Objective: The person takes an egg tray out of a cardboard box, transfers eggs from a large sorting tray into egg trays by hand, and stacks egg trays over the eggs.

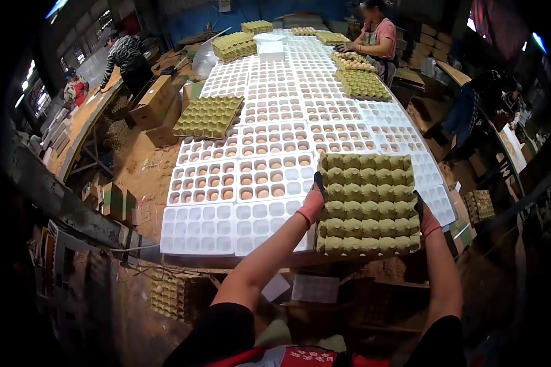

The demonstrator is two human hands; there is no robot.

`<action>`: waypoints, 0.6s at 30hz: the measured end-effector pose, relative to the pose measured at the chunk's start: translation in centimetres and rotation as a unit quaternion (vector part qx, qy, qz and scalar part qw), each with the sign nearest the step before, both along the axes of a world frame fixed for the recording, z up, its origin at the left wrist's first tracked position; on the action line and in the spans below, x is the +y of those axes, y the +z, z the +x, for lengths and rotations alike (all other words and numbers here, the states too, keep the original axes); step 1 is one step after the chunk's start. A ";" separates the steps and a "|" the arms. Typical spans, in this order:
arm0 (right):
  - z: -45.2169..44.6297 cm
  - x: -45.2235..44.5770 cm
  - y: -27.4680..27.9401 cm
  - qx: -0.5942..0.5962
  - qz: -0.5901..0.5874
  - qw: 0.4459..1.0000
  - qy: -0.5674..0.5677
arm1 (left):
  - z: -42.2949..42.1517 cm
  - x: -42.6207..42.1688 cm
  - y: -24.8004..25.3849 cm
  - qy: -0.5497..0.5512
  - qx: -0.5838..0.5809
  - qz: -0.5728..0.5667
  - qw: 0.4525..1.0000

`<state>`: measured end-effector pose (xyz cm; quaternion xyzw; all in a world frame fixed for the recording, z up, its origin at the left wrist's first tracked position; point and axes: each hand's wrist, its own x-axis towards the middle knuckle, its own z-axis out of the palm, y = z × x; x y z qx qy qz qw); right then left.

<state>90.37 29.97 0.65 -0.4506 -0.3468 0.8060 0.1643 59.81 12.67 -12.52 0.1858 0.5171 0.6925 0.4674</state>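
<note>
A yellow-green pulp egg tray [368,205] is between my hands, tilted over the near right part of the table. My left hand [313,203], in a pink and dark glove, grips its left edge. On its right edge my right hand [428,217] is closed, gloved alike and partly hidden. No eggs show in the cups on the side facing me; its far side is hidden. Beneath and around it lie white foam trays [236,203] with square cells, many holding brown eggs [262,177]. Cells in the nearest foam tray [197,227] hold no eggs.
Another pulp tray [208,116] rests at the table's left edge. Stacked trays [234,46] and a white foam box [271,51] stand farther back. A person [381,40] works at the right side, near trays of eggs [354,62]. Cardboard boxes [155,103] stand left.
</note>
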 end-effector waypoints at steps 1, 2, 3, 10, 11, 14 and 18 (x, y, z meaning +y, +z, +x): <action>-0.4 0.2 -0.3 -0.021 0.015 1.000 0.007 | 0.8 -0.6 1.9 0.008 -0.073 0.035 0.997; -0.6 0.5 -0.7 -0.045 0.038 0.998 0.024 | 1.0 -1.8 3.8 0.001 0.087 -0.015 0.996; -0.1 1.0 -1.6 -0.074 0.111 0.988 0.079 | 1.2 -2.7 4.9 -0.006 0.243 -0.064 0.968; -1.0 -3.1 3.5 -0.035 0.356 0.929 0.094 | 4.4 -6.7 9.9 0.135 0.202 0.055 0.969; -2.2 -3.9 6.2 -0.024 0.354 0.930 0.095 | 2.5 -6.6 9.4 0.158 0.165 0.079 0.970; -2.9 -3.3 9.4 -0.019 0.529 0.847 0.048 | -5.8 -7.8 11.7 0.166 0.178 0.106 0.964; -0.5 -5.1 7.3 -0.123 0.505 0.854 0.026 | -15.1 -4.6 9.8 0.274 0.033 0.187 0.943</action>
